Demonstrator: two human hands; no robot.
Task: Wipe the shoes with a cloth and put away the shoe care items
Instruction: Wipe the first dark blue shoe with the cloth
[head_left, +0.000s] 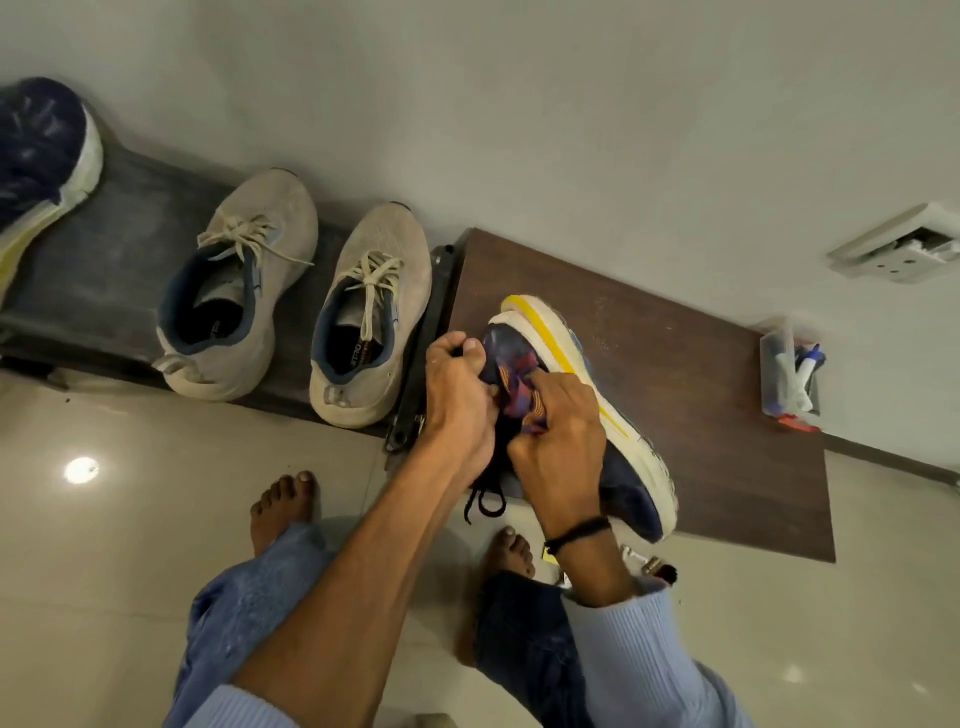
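At the far left a navy shoe with a white sole (44, 145) sits on the end of a dark low shelf (130, 208) along the wall, partly cut off by the edge of the view. Further along the same shelf a pair of grey lace-up shoes stands side by side, toes to the wall: the left grey shoe (244, 291) and, close beside it, the right grey shoe (369, 317).

Next comes a brown table (717, 415) butted against the shelf's end. On it lies a navy shoe with a yellow stripe (628, 478), tipped on its side so the thick white sole faces the wall. The person stands barefoot on the tiled floor (130, 519) and leans over it. The left grip (457, 400) is curled tight around the near side of this shoe at the lace area, and black laces (485, 501) dangle over the table's edge below it. The right grip (556, 441), with a black band (576, 532) on the wrist, bunches what looks like a purple-and-orange patterned cloth (519, 389) against the shoe's upper, its fingers curled round the fabric.

Toward the right end of the table, by the wall, stands a clear container (779, 358) holding small items I cannot make out. A white wall socket (904, 249) is above it.
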